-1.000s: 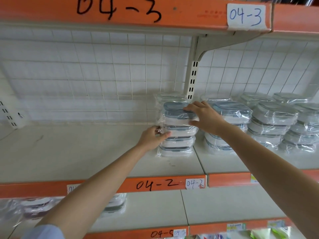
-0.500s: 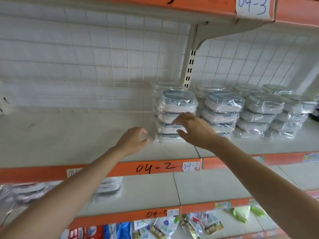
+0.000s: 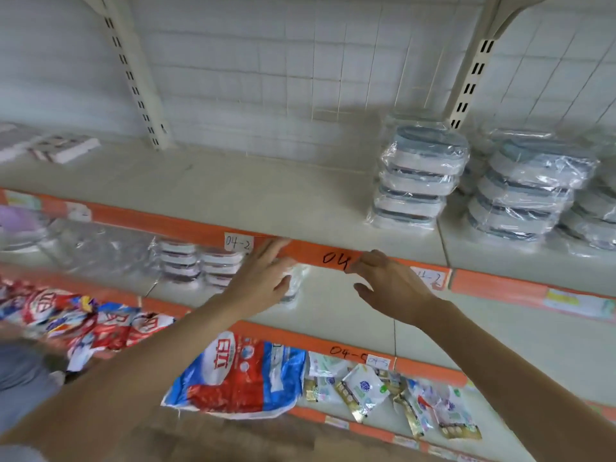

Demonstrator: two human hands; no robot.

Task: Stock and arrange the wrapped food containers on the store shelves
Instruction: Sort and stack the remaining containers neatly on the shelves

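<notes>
A stack of wrapped food containers (image 3: 420, 175) stands on the orange-edged shelf 04-2 (image 3: 300, 208), with more stacks (image 3: 530, 185) to its right. On the shelf below, further wrapped containers (image 3: 200, 261) sit at the left. My left hand (image 3: 263, 278) is held in front of that lower shelf, fingers straight, just before a wrapped container (image 3: 295, 281) that it partly hides. My right hand (image 3: 390, 281) hovers to the right with fingers relaxed, holding nothing.
White slotted uprights (image 3: 133, 71) and a wire grid back the shelves. Red and blue bags (image 3: 240, 375) and small packets (image 3: 363, 388) lie on the bottom shelf. Flat packs (image 3: 63, 148) sit far left on shelf 04-2. Purple lidded items (image 3: 20, 225) are at the left.
Both hands have left the container stack on shelf 04-2 and dropped to the shelf below. The view has swung left and down.
</notes>
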